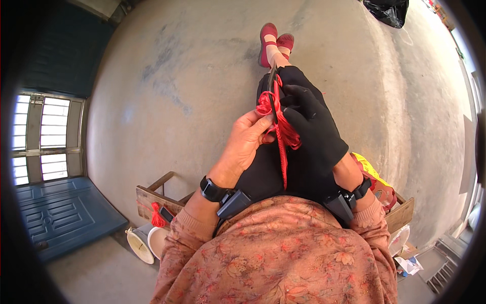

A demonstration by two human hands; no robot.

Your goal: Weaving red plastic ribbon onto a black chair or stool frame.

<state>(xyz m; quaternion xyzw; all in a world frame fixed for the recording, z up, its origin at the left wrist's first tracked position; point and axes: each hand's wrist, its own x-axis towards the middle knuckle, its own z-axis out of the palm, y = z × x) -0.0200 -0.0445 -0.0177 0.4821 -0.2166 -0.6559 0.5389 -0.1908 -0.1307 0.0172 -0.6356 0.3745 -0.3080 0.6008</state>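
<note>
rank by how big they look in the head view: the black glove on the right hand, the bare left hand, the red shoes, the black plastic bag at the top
1. Black glove on the right hand, largest.
2. Bare left hand, a little smaller.
3. Black plastic bag and red shoes look alike; the bag is cut off at the frame edge, and both lie farther from the camera, so no ranking.

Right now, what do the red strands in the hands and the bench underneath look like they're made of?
The red strands look like thin cord or yarn, possibly synthetic: bright, bunched into loops, with a slight sheen. The left hand pinches them bare; the right hand wears a matte black fabric glove. The bench looks like rough, unpainted wood, with plank edges showing.
</note>
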